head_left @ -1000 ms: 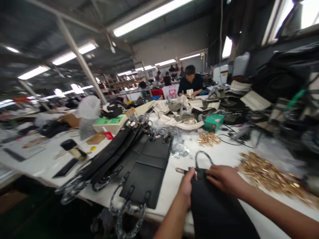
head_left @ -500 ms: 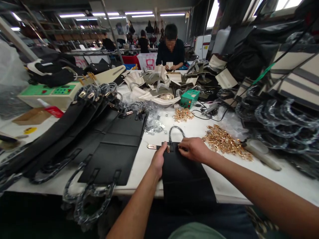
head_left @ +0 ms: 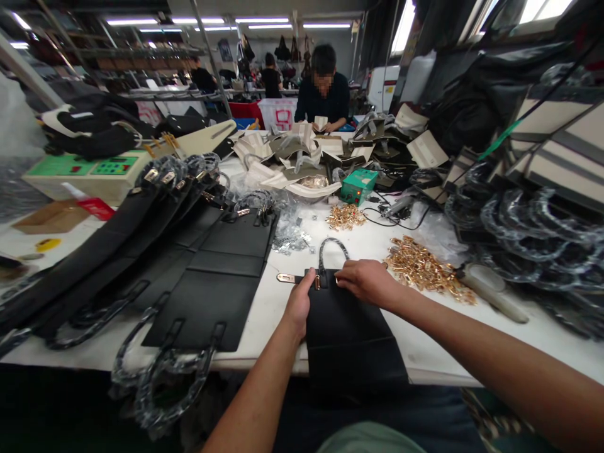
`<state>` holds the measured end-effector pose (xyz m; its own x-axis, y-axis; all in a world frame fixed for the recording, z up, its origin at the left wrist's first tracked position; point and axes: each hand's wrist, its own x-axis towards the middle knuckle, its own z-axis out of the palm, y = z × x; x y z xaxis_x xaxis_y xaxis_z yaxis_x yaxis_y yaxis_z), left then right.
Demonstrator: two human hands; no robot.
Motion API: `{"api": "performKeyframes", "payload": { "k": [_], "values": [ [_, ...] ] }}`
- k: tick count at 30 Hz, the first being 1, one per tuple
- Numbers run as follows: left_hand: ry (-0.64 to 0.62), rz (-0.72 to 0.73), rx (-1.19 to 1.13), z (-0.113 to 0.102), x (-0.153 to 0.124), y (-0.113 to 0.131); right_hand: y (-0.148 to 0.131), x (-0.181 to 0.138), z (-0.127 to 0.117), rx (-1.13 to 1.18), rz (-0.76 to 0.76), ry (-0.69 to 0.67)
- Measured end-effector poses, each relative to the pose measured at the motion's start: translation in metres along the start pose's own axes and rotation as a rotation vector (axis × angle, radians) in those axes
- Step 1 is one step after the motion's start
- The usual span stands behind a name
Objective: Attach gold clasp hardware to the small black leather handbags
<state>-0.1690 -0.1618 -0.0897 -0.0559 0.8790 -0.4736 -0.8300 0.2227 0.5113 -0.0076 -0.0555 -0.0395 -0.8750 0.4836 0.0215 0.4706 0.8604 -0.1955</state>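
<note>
A black bag panel [head_left: 352, 321] lies partly on the white table and hangs over its front edge. Its plastic-wrapped handle [head_left: 333, 242] loops up at the top. My left hand [head_left: 299, 303] grips the panel's left edge, thumb on top beside a small gold clasp piece [head_left: 318, 282]. A black strap with a gold plate [head_left: 285, 277] sticks out to the left above that hand. Over the panel's upper right, my right hand [head_left: 370, 281] is closed in a pinch. A small gold metal fitting [head_left: 336, 280] just shows at its fingertips.
Gold fittings form a large pile [head_left: 419, 267] on the right and a smaller one [head_left: 346, 217] near a green box [head_left: 358, 187]. Stacked black bag panels [head_left: 221, 277] lie left, overhanging the front edge. A grey-handled tool [head_left: 495, 292] lies right. Another person [head_left: 323, 88] sits opposite.
My right fingertips have shifted very slightly left over the panel. The left hand keeps its grip. The view has turned slightly.
</note>
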Motion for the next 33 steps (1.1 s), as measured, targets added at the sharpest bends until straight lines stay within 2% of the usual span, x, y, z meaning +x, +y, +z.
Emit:
{"api": "performKeyframes", "payload": {
  "k": [4,9,11,18,23,26,30,33],
  "values": [
    [0.005,0.007,-0.016,-0.003,0.001,-0.001,-0.001,-0.002,0.007,0.059,0.037,0.058],
    [0.032,-0.016,-0.019,-0.001,0.003,0.001,-0.01,0.0,0.005,-0.054,-0.014,0.021],
    [0.051,-0.017,-0.004,0.002,0.001,0.002,-0.01,0.001,0.002,-0.024,-0.022,0.011],
    [0.018,-0.076,0.01,0.005,-0.004,0.004,0.016,-0.002,0.01,0.563,0.096,0.12],
    [0.021,-0.079,-0.011,0.005,-0.003,0.006,0.021,0.002,0.021,0.699,0.113,0.141],
    [0.045,-0.056,0.003,0.004,-0.002,0.006,0.019,0.006,0.024,0.631,0.16,0.106],
    [0.088,0.03,0.057,0.001,0.0,0.003,0.008,0.007,0.023,0.324,0.156,0.059],
    [0.077,0.102,0.086,-0.001,0.001,0.0,0.0,0.001,0.022,0.188,0.139,0.063]
  ]
}}
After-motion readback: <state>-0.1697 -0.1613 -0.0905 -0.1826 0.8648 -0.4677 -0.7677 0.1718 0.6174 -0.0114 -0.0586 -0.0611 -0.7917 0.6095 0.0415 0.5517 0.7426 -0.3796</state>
